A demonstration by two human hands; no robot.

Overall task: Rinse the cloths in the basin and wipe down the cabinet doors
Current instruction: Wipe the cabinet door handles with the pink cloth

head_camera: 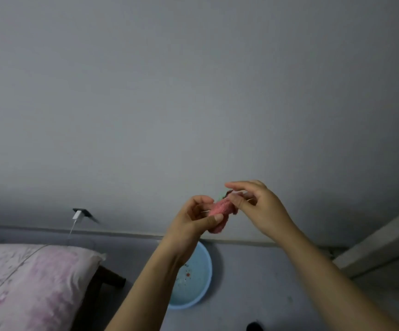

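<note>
Two bare forearms enter from five and seven o'clock, no sleeves showing; left hand (195, 217) and right hand (258, 206) ungloved, without rings; short nails on the fingers (215, 219).

Bed (26, 283) w/ pink floral cover near left. White charger (77, 215) in wall socket (82, 212) above it, cable (14, 271) trailing across cover. Grey wall (193, 91) far; pale door frame (382, 244) right.

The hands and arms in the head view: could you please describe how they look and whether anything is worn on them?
Both arms are bare up to the frame edge, with no sleeves showing. The left hand and right hand wear no gloves; no rings, watch or bracelets can be seen.
</note>
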